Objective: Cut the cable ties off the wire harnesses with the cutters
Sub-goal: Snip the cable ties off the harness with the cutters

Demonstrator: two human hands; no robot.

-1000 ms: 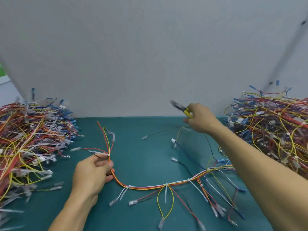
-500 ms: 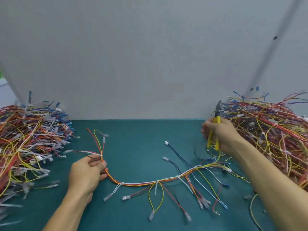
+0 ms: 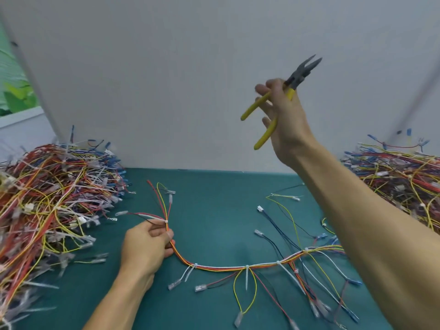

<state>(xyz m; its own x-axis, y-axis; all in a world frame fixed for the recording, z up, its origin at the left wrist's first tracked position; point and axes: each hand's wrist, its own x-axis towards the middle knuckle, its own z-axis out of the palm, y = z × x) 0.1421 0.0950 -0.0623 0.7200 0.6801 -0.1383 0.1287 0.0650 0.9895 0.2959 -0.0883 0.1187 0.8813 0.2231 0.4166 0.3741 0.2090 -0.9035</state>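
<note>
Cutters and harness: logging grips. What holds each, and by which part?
The right hand grips the cutters by their yellow handles; the left hand holds the harness near its end cable tie.

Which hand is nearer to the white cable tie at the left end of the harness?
Left. The left hand grips the harness right next to that cable tie; the right hand is high above it, holding the cutters.

Grey wall (image 3: 166,79) (plain) rises behind teal tabletop (image 3: 214,206).

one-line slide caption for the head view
Left hand pinches a wire harness on the teal mat while the right hand holds yellow-handled cutters aloft.
</note>
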